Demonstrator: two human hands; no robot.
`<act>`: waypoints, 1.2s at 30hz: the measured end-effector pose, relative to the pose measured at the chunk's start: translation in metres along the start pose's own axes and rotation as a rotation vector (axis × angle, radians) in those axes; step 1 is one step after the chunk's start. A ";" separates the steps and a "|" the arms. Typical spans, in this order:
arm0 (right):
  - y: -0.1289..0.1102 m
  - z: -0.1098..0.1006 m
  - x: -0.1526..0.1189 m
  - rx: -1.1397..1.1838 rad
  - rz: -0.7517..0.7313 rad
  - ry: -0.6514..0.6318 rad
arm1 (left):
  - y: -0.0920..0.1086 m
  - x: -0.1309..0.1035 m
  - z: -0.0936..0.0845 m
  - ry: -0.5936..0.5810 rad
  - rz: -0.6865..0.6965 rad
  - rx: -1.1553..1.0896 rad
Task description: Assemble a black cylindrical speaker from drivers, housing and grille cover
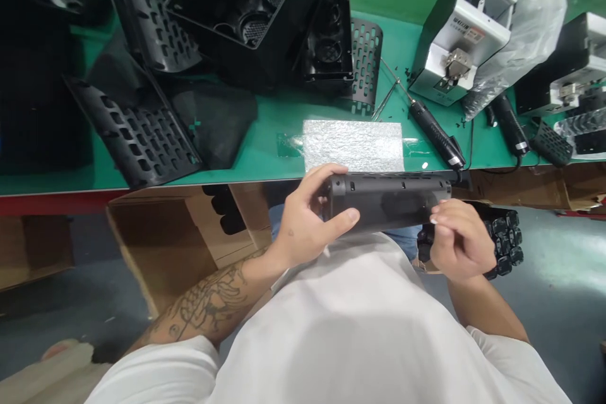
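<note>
A long black plastic housing [372, 202] is held level in front of my white shirt, at the bench's near edge. Small slots and holes run along its upper rim. My left hand [312, 218] grips its left end, thumb across the near face and fingers over the top. At the right end, my right hand [461, 240] is closed in a pinch, fingertips against or just beside the corner. Whatever is between those fingertips is hidden. Just beyond the housing, a silvery textured pad [353, 144] lies taped to the green bench top [269, 145].
Slotted black panels [142, 139] and a large open black box [255, 19] crowd the left and back. An electric screwdriver [435, 132], tweezers [386, 101] and a screw feeder [466, 31] lie to the right. Cardboard boxes [161, 240] stand below the bench.
</note>
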State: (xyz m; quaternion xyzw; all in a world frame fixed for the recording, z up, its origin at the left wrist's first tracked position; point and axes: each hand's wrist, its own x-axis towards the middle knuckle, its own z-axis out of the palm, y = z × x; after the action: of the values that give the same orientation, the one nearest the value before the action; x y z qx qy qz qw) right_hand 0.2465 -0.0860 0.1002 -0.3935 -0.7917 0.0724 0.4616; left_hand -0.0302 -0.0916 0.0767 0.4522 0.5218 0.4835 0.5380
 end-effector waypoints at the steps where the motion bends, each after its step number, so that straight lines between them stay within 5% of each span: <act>1: 0.011 -0.005 -0.004 -0.082 0.071 0.075 | 0.001 0.004 -0.001 0.026 0.047 0.031; 4: 0.058 -0.026 -0.020 -0.311 0.310 0.220 | 0.000 0.022 -0.007 0.118 0.178 0.055; 8: 0.119 -0.053 -0.047 -0.443 0.589 0.227 | -0.007 0.052 -0.013 0.252 0.264 0.026; 14: 0.152 -0.054 -0.057 -0.549 0.716 0.237 | -0.025 0.080 -0.020 0.289 0.435 0.060; 21: 0.179 -0.061 -0.019 -0.680 0.563 0.168 | -0.047 0.087 -0.049 0.045 0.804 0.387; 29: 0.172 -0.029 0.017 -0.513 0.454 -0.116 | -0.050 0.083 -0.052 -0.128 0.923 0.720; 36: 0.244 -0.056 0.071 -0.856 0.836 -0.005 | -0.068 0.078 -0.053 -0.082 0.862 0.601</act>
State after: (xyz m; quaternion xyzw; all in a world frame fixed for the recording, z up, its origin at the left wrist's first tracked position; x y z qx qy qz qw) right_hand 0.4075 0.1143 0.0630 -0.8225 -0.5297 -0.0769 0.1924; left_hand -0.0811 -0.0233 -0.0030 0.7787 0.3825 0.4720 0.1567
